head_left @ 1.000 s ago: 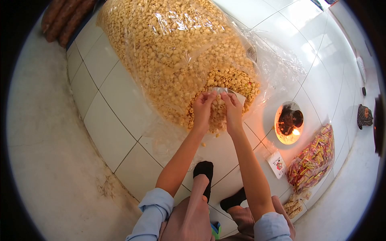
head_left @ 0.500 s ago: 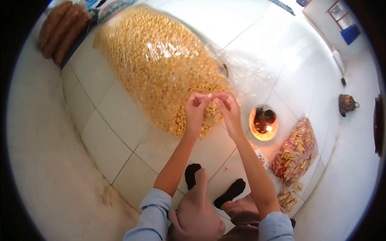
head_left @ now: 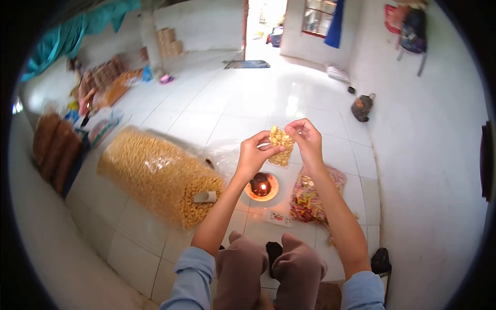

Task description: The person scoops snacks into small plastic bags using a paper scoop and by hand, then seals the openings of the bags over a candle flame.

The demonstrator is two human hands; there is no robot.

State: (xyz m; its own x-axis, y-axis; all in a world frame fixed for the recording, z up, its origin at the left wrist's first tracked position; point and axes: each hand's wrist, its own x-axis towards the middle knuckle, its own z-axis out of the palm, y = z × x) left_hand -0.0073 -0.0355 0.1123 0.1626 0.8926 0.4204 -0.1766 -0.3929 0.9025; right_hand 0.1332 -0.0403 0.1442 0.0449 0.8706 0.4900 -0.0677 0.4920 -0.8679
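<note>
Raised in front of me is a small clear packet of yellow ring snacks (head_left: pixel 280 148). My left hand (head_left: pixel 257 153) grips its left side between fingers and thumb. At its top right corner my right hand (head_left: pixel 306 138) pinches the plastic. Below the packet, a small flame burns in a dark holder on a round plate (head_left: pixel 267 194). To the left lies a large clear bag of snacks (head_left: pixel 155 170), with a white scoop (head_left: pixel 205 197) in the snacks at its near end. A bag of colourful small packets (head_left: pixel 310 196) is partly behind my right forearm.
A printed white card (head_left: pixel 278 217) lies on the tiled floor near the plate. Brown filled bags (head_left: pixel 54 150) stand at the left wall. A backpack (head_left: pixel 363 107) sits by the right wall. Farther back are a doormat (head_left: pixel 246 64) and a doorway. At the back left a person is partly visible.
My view has tilted up towards the room. Both hands have lifted the small packet away from the large bag and hold it higher, above the flame. The scoop has come into sight.
</note>
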